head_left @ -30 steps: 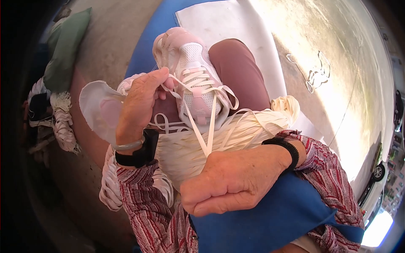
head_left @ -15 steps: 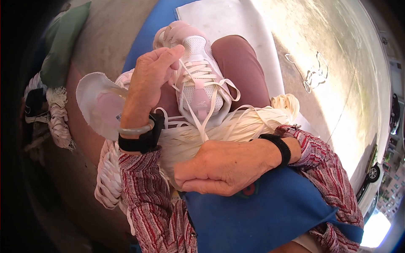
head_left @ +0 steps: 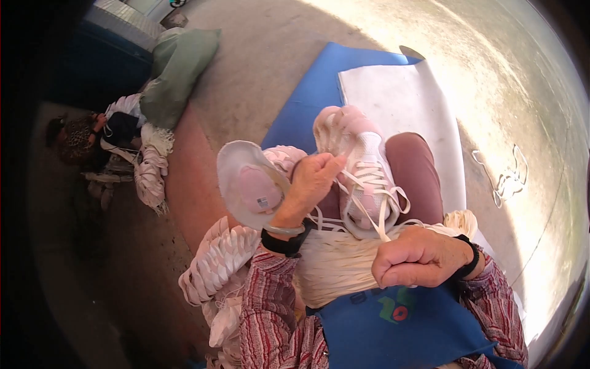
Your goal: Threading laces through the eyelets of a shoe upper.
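Two hands work over a lap covered by a big bundle of cream laces (head_left: pixel 335 264). Beyond the knee lies a blue mat (head_left: pixel 307 104) with a white sheet (head_left: pixel 405 104) on it, both on sunlit concrete. A pale pink sneaker (head_left: pixel 362 178) rests toe-away on the maroon-clad thigh, its white lace (head_left: pixel 375 212) partly threaded and trailing toward the lap. Beside it, on the left, a second sneaker (head_left: pixel 252 184) lies turned so that its opening faces up. The left hand (head_left: pixel 310 184), curled, pinches a lace strand at the first sneaker's eyelets. The right hand (head_left: pixel 418 258) is closed in a fist around the lace's end, resting on the bundle.
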The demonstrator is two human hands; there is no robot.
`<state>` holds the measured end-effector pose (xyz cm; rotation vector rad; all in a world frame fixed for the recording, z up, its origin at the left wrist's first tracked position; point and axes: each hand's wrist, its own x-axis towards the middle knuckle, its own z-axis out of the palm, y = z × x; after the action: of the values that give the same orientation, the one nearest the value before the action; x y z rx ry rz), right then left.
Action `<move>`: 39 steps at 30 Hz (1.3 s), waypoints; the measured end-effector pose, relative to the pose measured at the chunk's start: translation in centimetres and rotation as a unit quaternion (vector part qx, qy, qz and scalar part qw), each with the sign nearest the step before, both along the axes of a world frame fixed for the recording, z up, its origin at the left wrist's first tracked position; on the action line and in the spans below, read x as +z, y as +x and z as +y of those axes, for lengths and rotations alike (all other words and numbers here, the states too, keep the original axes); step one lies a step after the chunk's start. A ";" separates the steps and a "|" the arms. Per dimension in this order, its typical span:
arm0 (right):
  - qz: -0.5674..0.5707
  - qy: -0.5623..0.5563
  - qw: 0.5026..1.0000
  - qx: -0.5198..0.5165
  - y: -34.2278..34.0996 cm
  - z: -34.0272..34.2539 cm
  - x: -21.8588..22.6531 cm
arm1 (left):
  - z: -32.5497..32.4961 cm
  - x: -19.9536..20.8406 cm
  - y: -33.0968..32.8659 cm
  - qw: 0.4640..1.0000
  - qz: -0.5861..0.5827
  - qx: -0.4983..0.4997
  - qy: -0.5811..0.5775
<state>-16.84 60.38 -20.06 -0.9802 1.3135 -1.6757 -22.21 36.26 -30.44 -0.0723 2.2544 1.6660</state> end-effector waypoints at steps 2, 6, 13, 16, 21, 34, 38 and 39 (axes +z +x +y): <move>0.013 0.066 0.996 -0.063 0.1 0.9 -1.5 | 1.7 -0.6 -0.9 0.986 0.077 -0.022 -0.148; 0.111 0.048 0.992 -0.034 1.1 -1.6 -0.9 | 2.0 0.1 1.7 0.968 0.206 0.106 -0.097; 0.243 0.023 0.969 -0.045 3.7 -6.6 -3.0 | 1.3 3.6 8.3 0.972 -0.167 -0.017 0.162; 0.294 0.023 0.953 -0.064 4.2 -7.5 -4.7 | 3.2 4.2 7.8 0.970 -0.186 -0.002 0.160; 0.336 0.025 0.940 -0.058 5.8 -7.6 -6.0 | 3.4 3.5 8.6 0.979 -0.140 -0.018 0.148; 0.304 0.115 0.882 -0.342 0.9 -0.1 -5.9 | 3.2 0.5 8.5 0.975 -0.103 -0.019 0.198; 0.326 0.283 0.816 -0.384 -1.1 2.0 -9.2 | 3.1 1.7 7.9 0.977 -0.126 -0.046 0.164; 0.324 0.284 0.817 -0.383 -1.4 2.0 -9.3 | 2.7 1.7 7.7 0.983 -0.116 -0.047 0.137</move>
<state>-18.19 62.33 -29.36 -0.6893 2.7593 -1.2996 -14.46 38.94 -28.72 -0.0865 1.8170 1.7982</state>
